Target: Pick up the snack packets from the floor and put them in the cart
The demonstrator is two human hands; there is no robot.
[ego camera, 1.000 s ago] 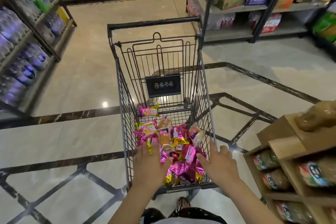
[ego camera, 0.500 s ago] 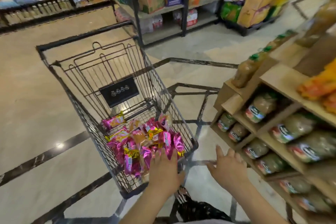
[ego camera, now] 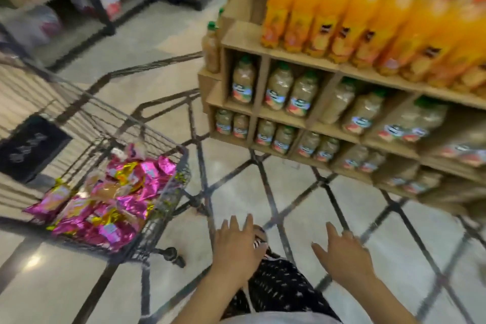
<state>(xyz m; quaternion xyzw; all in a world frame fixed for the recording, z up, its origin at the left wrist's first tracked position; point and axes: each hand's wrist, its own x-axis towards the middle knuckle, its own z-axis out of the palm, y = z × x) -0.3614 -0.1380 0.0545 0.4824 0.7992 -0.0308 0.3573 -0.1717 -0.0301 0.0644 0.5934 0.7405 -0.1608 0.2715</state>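
two hands are seen low in the view, and nothing is held in either. the left hand (ego camera: 236, 247) is spread with fingers straight above a patterned trouser leg (ego camera: 278, 287), and the right hand (ego camera: 342, 255) is likewise released, fingers fanned over the floor (ego camera: 236, 192). many pink and gold snack packets (ego camera: 115, 197) are heaped in the nearer end of the wire cart (ego camera: 86, 118), which is parked near, to the left of the left hand, probably so that each load can be dropped in without stepping away. no packet can be made out on the stretch of tiled floor shown, though the picture is blurred. both palms are turned downward and are kept apart from the cart, which is judged to suit a reach toward something lower or further right, outside the view. a cardboard display shelf (ego camera: 263, 42), stocked with orange juice bottles (ego camera: 328, 13) above and paler bottles (ego camera: 278, 89) below, is set near on the right, so care would be needed that it is not knocked.
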